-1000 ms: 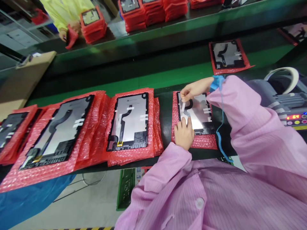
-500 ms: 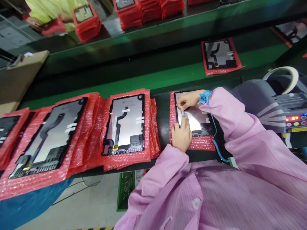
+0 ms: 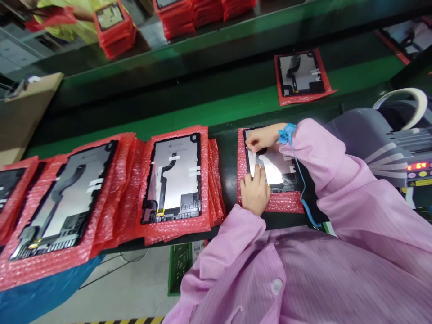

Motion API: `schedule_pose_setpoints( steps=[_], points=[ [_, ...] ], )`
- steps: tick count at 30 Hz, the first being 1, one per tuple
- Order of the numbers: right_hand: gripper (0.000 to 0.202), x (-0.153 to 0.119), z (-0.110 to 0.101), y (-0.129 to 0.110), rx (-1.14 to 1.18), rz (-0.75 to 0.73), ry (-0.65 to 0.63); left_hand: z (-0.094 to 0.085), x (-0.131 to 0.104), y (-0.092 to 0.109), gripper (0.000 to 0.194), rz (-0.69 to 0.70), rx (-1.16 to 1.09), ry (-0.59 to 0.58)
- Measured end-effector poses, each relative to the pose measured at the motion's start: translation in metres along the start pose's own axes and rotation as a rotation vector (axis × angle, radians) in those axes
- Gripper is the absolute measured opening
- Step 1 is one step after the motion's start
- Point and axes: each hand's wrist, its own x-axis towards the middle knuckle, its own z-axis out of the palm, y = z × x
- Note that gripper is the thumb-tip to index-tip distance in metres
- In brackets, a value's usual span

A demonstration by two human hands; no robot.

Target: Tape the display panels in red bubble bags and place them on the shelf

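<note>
A tablet screen panel (image 3: 276, 161) lies back side up on a red bubble-wrap bag (image 3: 283, 202) in front of me. My left hand (image 3: 255, 192) rests on it, fingers stretched forward and touching its surface near the dark flex cable. Over the upper left part of the panel is my right hand (image 3: 260, 138), thumb and fingertips pinched together. Whatever is in that pinch is too small to make out. A blue wrist strap (image 3: 286, 133) with a coiled cord circles my right wrist.
Similar panels on red bags lie in stacks to the left, the nearest panel (image 3: 175, 175) beside my work. Another panel (image 3: 300, 74) sits on the green conveyor (image 3: 219, 105). At right stands a grey tape dispenser (image 3: 364, 139). A person in yellow (image 3: 79, 22) is across the line.
My right hand has lifted slightly up and left from the spot by my left fingertips. My left hand stays on the panel. The view has shifted a little.
</note>
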Motion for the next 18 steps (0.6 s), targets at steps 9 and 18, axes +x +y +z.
schedule_pose_setpoints(
  steps=[9, 18],
  points=[
    [0.029, 0.007, -0.014, 0.000, 0.244, 0.172, -0.143, 0.006, -0.003, 0.001, 0.051, -0.070, -0.046, 0.045],
    [0.027, 0.008, -0.002, 0.000, 0.173, 0.088, -0.092, 0.005, -0.001, -0.001, 0.054, -0.012, -0.035, 0.010]
  ],
)
